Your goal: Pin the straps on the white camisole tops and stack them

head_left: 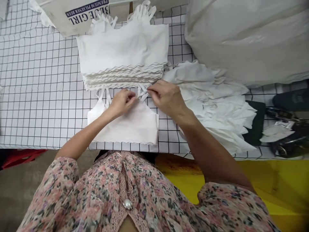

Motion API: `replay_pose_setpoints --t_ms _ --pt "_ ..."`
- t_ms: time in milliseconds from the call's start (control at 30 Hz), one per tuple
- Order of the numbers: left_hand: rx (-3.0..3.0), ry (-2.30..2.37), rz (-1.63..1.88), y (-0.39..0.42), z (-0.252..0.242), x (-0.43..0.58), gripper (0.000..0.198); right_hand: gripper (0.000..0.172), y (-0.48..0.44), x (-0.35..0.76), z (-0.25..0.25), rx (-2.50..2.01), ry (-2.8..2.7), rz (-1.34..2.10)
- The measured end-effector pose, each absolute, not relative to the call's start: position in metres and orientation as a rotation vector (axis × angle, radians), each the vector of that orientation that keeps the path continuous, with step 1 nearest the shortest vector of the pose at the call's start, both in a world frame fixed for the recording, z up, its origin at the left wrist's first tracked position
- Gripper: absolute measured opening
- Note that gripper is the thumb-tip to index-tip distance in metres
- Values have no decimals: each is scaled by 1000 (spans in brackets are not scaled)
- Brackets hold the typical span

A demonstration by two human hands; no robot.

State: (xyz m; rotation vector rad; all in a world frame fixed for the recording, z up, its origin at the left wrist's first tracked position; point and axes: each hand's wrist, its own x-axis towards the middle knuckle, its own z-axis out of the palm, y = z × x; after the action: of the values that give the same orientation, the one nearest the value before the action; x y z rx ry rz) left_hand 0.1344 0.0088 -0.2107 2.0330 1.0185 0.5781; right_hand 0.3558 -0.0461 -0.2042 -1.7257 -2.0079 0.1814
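1. The left hand (122,103) is almost closed, with its fingertips drawn together just beside the white straps (142,92). I cannot tell if it really has hold of one.
2. The right hand (166,98) pinches the straps between thumb and fingers, so this grip is nearly shut. The pinch seems to keep the straps lifted a little from the cloth.
3. The straps are between the hands, at the place where two garments meet. The lower white top (123,125) lies flat near the table edge, close to the person's body. The upper white top (123,48), with its wavy layers, lies just above it, perhaps so that both hands can reach the straps easily.
4. The table has a white cover with black grid lines (36,96). A pile of white ruffled cloth (217,103) lies on the right, within reach, beside a big pale sack (246,38). A cardboard box (74,16) sits at the far edge.
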Motion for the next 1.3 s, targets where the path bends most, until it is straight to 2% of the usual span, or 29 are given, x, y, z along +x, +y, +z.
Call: replay_pose_setpoints --t_ms 100,167,267,433,500,633,700,867,1067,1133,1233,1300 --pt "1985 1114 412 30 -215 165 24 34 -44 359 -206 -1731 -2009 198" --pt "1927 1110 443 34 -217 172 27 36 -45 363 -205 -1667 -1978 246" --pt "1838 1010 580 28 -219 167 24 39 -41 366 -199 -1493 -2037 372" --pt "1732 941 710 16 -223 151 15 54 -22 357 -194 -1378 -2187 643" --pt "1752 941 759 12 -225 147 11 48 -14 354 -193 -1383 -2237 685" --pt "1862 908 818 6 -227 144 7 16 1 356 -185 -1390 -2473 695" --pt "1896 904 819 4 -228 144 8 9 8 360 -180 -1363 -2575 689" --pt "1958 920 857 0 -235 146 9 23 23 365 -171 -1340 -2692 808" --pt "2019 898 914 -2 -247 146 8 40 17 380 -134 -1656 -2580 860" --pt "2014 900 935 -2 -250 146 8 37 10 392 -107 -1705 -2591 802" --pt "1977 875 974 -1 -254 147 9 18 -6 413 -69 -1507 -2646 637" --pt "1960 866 989 0 -256 150 10 15 -20 423 -54 -1384 -2641 495"
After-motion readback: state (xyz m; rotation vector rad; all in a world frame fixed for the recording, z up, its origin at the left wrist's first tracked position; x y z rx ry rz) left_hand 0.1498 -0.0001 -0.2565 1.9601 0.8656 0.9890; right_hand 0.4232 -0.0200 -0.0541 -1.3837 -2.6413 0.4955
